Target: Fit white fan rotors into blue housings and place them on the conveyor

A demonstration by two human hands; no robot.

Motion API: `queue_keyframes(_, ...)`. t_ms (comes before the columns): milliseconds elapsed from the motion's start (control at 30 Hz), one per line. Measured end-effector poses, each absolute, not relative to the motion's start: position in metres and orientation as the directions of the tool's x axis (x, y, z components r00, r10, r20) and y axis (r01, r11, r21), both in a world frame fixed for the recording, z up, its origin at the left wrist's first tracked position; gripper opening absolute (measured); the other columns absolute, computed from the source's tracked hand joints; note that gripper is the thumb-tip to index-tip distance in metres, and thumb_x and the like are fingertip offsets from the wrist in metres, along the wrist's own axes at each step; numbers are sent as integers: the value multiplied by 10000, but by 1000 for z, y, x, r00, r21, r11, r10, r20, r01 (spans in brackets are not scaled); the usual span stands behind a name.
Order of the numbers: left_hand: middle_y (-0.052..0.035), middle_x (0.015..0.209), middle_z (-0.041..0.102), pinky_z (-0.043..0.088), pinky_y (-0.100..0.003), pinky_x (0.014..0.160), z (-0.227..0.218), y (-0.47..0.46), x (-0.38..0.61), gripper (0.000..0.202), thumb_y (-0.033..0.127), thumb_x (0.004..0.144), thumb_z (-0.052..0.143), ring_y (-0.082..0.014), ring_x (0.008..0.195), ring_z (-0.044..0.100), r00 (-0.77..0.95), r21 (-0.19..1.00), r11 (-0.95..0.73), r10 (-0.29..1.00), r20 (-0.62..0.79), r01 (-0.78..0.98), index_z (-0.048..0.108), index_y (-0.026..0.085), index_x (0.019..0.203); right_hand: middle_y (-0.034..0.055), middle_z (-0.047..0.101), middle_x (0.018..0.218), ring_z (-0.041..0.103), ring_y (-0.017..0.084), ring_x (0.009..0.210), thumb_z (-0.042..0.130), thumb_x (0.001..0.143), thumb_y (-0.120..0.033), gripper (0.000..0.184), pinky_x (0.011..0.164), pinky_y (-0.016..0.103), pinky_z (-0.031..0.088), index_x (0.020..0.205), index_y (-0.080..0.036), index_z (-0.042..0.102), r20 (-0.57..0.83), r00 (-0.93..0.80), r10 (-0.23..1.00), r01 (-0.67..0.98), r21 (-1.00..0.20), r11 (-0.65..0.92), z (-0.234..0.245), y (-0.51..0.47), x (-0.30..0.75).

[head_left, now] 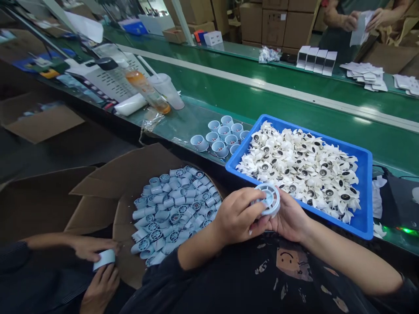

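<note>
Close to my body, a light-blue round plastic housing (pixel 273 201) with a spoked face is held between both hands. My left hand (pixel 240 213) wraps its fingers over the near side and across the spokes. From the other side, my right hand (pixel 290 216) grips the housing, its fingers partly hidden behind it. Just beyond the hands lies a blue tray (pixel 369 196) heaped with small white fan blades (pixel 304 161) with dark hubs. To the left, a cardboard box (pixel 122 235) holds a pile of similar blue housings (pixel 176 200).
Several blue cups (pixel 220 149) with small parts inside stand on the green bench beside the tray. Farther left are a bottle (pixel 144 87) and a plastic cup (pixel 168 89). A co-worker's hands (pixel 101 279) hold a housing at lower left; another person (pixel 363 22) handles white packaging across the line.
</note>
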State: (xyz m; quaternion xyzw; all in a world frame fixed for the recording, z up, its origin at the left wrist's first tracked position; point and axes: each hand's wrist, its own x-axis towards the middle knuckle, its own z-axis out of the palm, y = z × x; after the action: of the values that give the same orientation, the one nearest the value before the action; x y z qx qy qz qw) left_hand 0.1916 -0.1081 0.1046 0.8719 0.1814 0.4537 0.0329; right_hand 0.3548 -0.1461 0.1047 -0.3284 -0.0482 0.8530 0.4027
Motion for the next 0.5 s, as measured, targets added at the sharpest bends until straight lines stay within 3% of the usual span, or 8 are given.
queue_keyframes(100,-112,1108,610,605,-329,761,99,-104,189,126,268,861,588,-209,964,657,425,309,-925,377,823,224,488,207,907,69,680,803,679,160,702,270,1032,-479,466,622,274,586,1056,-144,593,-498,-470,728,-645,-369,-669,102,-146,356)
queue_keyframes(167,-132,1222,586,598,-347,775,95,-92,183,153,289,847,607,-221,992,660,330,487,-864,501,800,131,490,206,899,59,676,789,673,153,677,430,988,-507,407,589,255,581,1006,-142,608,-477,-465,746,-646,-393,-654,100,-147,358)
queue_keyframes(233,-86,1200,619,588,-331,755,92,-68,169,229,325,812,661,-208,974,665,124,640,-768,633,764,-26,493,234,938,47,676,801,668,143,670,592,910,-515,377,580,240,580,963,-143,622,-460,-448,767,-652,-420,-632,99,-149,362)
queue_keyframes(300,-5,1074,658,578,-293,686,93,-32,145,385,346,727,743,-184,887,676,-111,754,-627,778,618,-198,484,295,1008,37,678,821,668,136,679,706,830,-506,383,592,237,586,944,-147,635,-448,-432,783,-652,-444,-614,99,-152,366)
queue_keyframes(367,26,994,658,577,-304,630,97,10,116,505,363,641,777,-180,757,683,-165,876,-357,933,319,-325,490,331,1056,31,677,825,667,132,687,754,788,-505,402,603,234,589,942,-149,645,-439,-424,792,-650,-462,-603,100,-154,370)
queue_keyframes(433,-14,919,660,580,-332,638,103,51,91,453,429,627,734,-218,768,691,-151,957,-119,985,81,-263,545,272,1007,24,674,833,665,124,691,758,787,-503,399,614,230,589,947,-154,650,-429,-414,803,-653,-474,-591,100,-156,373)
queue_keyframes(500,-56,887,651,568,-332,630,108,89,76,385,482,702,643,-246,817,690,-248,998,-1,969,-15,-62,566,213,966,20,669,839,660,116,690,748,800,-493,384,622,227,586,960,-158,649,-420,-405,812,-661,-479,-578,99,-158,375)
